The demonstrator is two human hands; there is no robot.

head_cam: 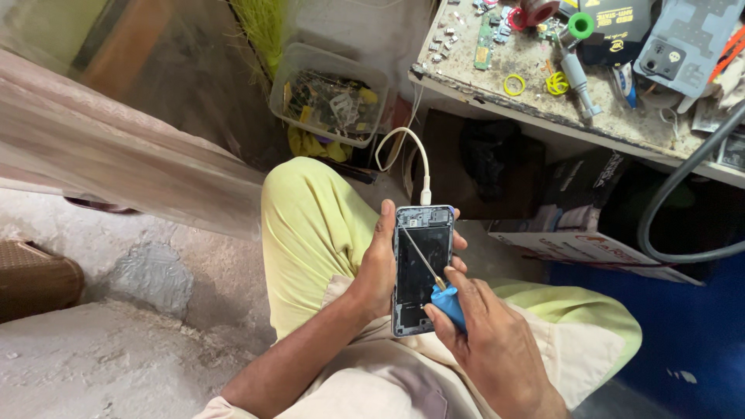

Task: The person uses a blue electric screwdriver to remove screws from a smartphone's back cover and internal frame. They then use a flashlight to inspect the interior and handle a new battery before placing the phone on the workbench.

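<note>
The place is a small repair corner with a rough grey concrete floor [116,349] and a worn workbench [543,109] at the top right, whose dirty top carries many small parts. Under the bench stands a cardboard box [590,233], and a thick grey hose [675,194] curves down in front of it. Near the wall stands a clear plastic tub [330,93] full of scrap parts. On the bench lie a grey phone back cover [687,43], a green-topped tool [578,54] and yellow rubber rings [514,84].

The person sits with knees in yellow-green trousers [310,225]. Over the lap, between the knees, the left hand [380,268] holds an opened smartphone [421,268] upright; its fingers wrap around both long edges, the thumb on the left edge. The back is off and the dark inside shows. A white charging cable [411,155] is plugged into its top end.

The right hand [489,341] closes its fingers around the blue handle of a screwdriver [446,299]. The thin metal shaft goes up and left across the phone, and the tip is near the upper left corner of the frame.
</note>
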